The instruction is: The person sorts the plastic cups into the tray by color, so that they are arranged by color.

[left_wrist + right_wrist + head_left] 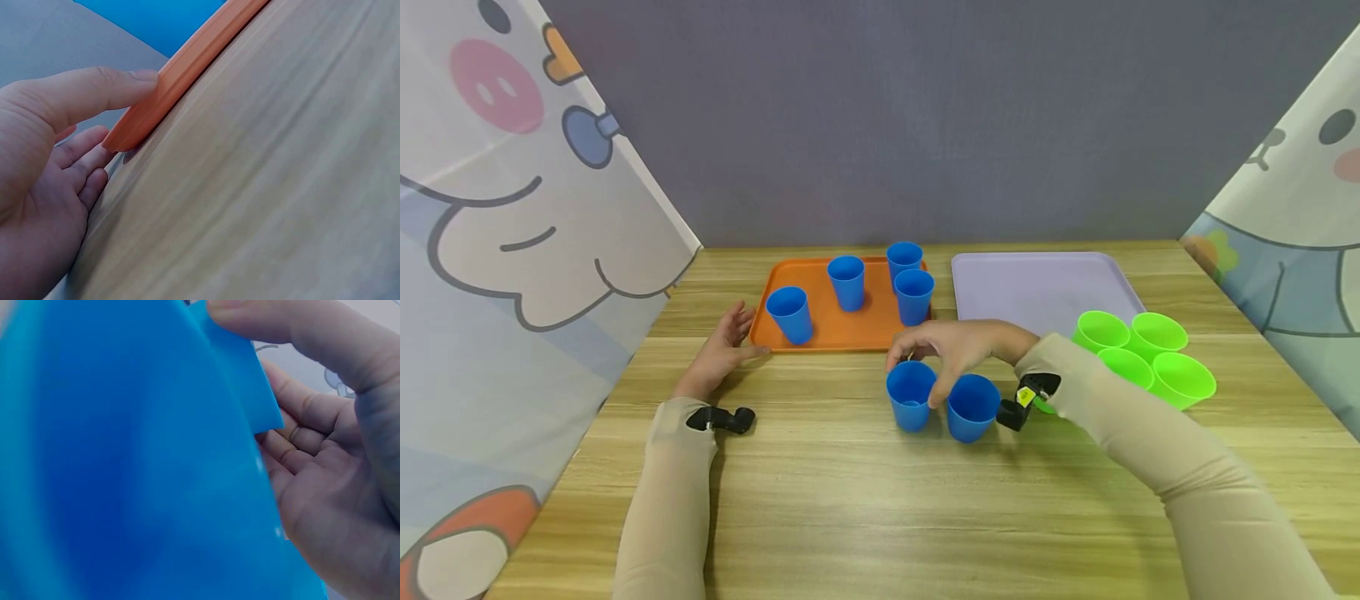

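My left hand is at the near left corner of the orange tray. In the left wrist view its thumb lies on the tray's rim, with the other fingers around the corner. Several upright blue cups stand on that tray, one close to this hand. My right hand holds a blue cup in front of the tray, thumb on the near right side and fingers at the far left. Just right of it is a second blue cup. A large, blurred blue cup partly hides the right hand's grip in the right wrist view.
A lilac tray lies at the back right. Several bright green cups are grouped at the right, one partly hidden by the right sleeve. A grey panel closes off the back of the wooden table, and printed cloths hang at both sides.
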{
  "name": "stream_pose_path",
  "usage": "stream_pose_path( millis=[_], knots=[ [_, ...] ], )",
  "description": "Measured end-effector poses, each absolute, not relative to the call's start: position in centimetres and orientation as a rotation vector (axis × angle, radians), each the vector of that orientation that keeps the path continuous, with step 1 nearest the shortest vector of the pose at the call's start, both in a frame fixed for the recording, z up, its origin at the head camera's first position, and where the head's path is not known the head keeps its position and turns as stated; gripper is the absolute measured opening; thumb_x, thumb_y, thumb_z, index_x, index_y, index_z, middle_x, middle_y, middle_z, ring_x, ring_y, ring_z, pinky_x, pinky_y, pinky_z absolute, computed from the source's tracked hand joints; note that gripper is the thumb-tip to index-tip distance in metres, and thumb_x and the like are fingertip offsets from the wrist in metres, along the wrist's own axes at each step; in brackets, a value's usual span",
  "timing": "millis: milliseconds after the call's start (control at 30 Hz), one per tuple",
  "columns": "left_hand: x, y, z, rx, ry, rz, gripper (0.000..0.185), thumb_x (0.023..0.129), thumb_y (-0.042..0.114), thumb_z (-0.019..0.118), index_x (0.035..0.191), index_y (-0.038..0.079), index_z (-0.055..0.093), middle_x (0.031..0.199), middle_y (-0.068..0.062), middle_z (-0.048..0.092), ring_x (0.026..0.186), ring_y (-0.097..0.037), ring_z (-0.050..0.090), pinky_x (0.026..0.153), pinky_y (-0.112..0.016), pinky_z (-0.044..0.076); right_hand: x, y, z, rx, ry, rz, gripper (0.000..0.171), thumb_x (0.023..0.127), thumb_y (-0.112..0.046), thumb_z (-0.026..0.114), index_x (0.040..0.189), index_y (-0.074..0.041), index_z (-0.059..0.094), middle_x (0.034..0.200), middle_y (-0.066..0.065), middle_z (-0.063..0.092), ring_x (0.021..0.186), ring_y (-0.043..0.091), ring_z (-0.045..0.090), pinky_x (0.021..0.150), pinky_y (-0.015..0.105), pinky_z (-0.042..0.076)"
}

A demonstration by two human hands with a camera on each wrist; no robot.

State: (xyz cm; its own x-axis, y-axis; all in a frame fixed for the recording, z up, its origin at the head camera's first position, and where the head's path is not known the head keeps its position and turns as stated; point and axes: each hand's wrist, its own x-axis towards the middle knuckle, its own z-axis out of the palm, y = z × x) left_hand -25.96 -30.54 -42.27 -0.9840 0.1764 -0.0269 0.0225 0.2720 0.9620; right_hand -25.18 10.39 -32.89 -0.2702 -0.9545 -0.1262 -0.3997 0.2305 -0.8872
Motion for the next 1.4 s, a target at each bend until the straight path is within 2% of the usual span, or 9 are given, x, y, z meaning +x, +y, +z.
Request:
stream_pose_path(
  millis=[133,367,600,833,1033,1400],
  knots=[
    [-26.0,-30.6,-42.3,0.181,2.405,1.807,0.101,0.089,-0.011,0.066,0.159,0.004,-0.006,0.163,-0.022,0.012,0.148,-0.04,0.015,0.12,-0.051,0.012,-25.6,10.1,-32.8,-1.268,1.809,-1.021,0.062,0.073,-0.004,0.086,0.126,0.007,0.056,0.121,0.009,0.058,0.115,0.026,0.052,0.11,0.041,0.04],
    [-25.8,-30.4,-42.2,0.187,2.398,1.813,0.102,0.089,-0.011,0.066,0.159,0.004,-0.006,0.163,-0.022,0.012,0.148,-0.04,0.015,0.12,-0.052,0.012,-26.0,9.7,-32.3,-1.199,1.866,-1.029,0.06,0.072,-0.005,0.086,0.125,0.001,0.059,0.121,0.008,0.059,0.117,0.025,0.053,0.111,0.043,0.038],
    [-25.7,-30.3,-42.1,0.183,2.403,1.803,0.102,0.089,-0.009,0.068,0.159,0.003,-0.006,0.163,-0.022,0.012,0.148,-0.04,0.015,0.12,-0.052,0.013,-26.4,9.7,-31.9,-1.189,1.891,-1.048,0.058,0.073,-0.004,0.085,0.124,0.003,0.059,0.12,0.01,0.059,0.114,0.026,0.052,0.109,0.041,0.04],
    [-25.8,-30.3,-42.1,0.185,2.381,1.822,0.103,0.089,-0.01,0.067,0.159,0.005,-0.007,0.163,-0.021,0.011,0.149,-0.038,0.014,0.12,-0.052,0.013,-26.8,9.5,-31.2,-1.192,1.944,-1.034,0.06,0.071,-0.005,0.086,0.124,0.004,0.058,0.12,0.011,0.059,0.114,0.027,0.051,0.111,0.047,0.037],
    [-25.8,-30.4,-42.1,0.19,2.387,1.821,0.102,0.088,-0.011,0.066,0.159,0.003,-0.007,0.163,-0.022,0.011,0.149,-0.039,0.014,0.12,-0.052,0.013,-27.5,9.1,-30.6,-1.189,1.989,-1.044,0.058,0.072,-0.004,0.086,0.122,0.004,0.058,0.119,0.011,0.06,0.112,0.026,0.052,0.108,0.044,0.041],
    [-25.7,-30.3,-42.1,0.203,2.387,1.825,0.102,0.088,-0.011,0.066,0.159,0.004,-0.007,0.163,-0.022,0.012,0.148,-0.039,0.015,0.12,-0.052,0.012,-28.6,7.8,-30.1,-1.072,2.225,-1.015,0.057,0.072,-0.012,0.087,0.122,-0.003,0.062,0.12,0.007,0.063,0.117,0.026,0.054,0.109,0.047,0.039]
  ],
)
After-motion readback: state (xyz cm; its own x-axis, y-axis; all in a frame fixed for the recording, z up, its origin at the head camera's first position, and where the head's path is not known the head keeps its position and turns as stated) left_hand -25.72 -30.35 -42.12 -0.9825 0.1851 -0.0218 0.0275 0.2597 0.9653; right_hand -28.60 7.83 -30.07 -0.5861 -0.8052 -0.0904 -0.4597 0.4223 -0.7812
